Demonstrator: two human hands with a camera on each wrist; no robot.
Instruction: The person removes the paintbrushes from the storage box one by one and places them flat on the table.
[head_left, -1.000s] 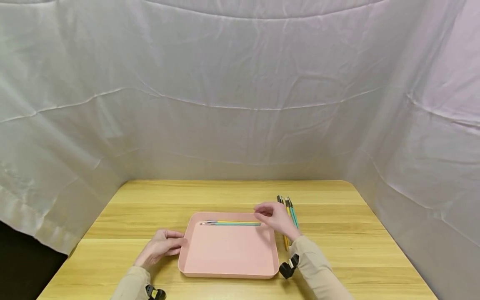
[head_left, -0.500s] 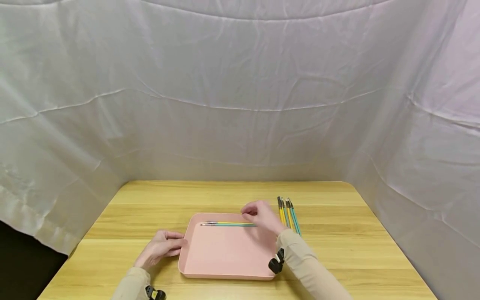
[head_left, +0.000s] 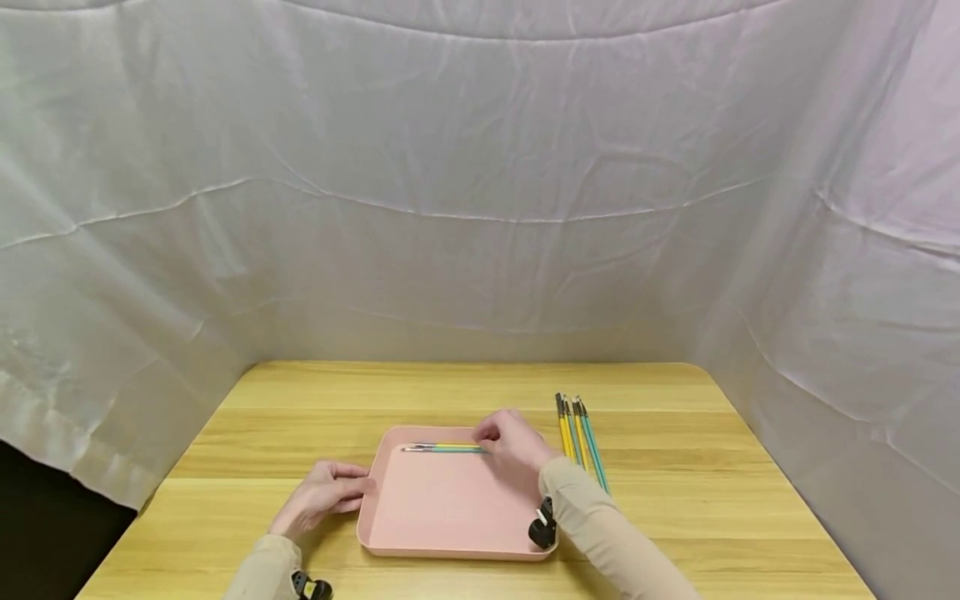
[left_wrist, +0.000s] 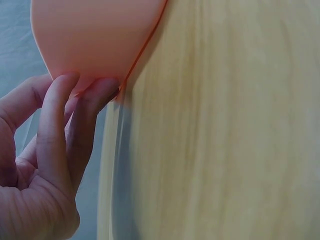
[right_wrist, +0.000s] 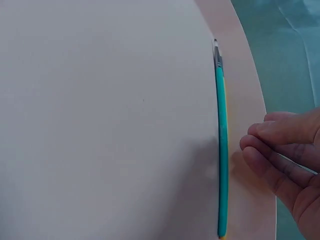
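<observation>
A pink tray [head_left: 457, 512] rests on the table, and my left hand [head_left: 322, 496] pinches its left rim. In the left wrist view, fingers [left_wrist: 60, 120] of that hand lie against the tray's edge [left_wrist: 100, 40]. Along the tray's far wall lie a teal paintbrush [head_left: 450, 450] and a yellow paintbrush [head_left: 457, 444], bristles to the left. My right hand [head_left: 513, 440] hovers over their handle ends, hiding them in the head view. The right wrist view shows that hand's fingers loosely bent, holding nothing, beside the teal paintbrush [right_wrist: 223, 150].
Several more paintbrushes [head_left: 577, 433], yellow and teal, lie side by side on the wooden table [head_left: 675, 483] right of the tray. My right forearm partly covers them. Grey cloth [head_left: 480, 275] hangs around the table's back and sides.
My right hand has moved left and lowered toward the paintbrushes in the tray, uncovering more of those on the table. My left hand has stayed at the rim.
</observation>
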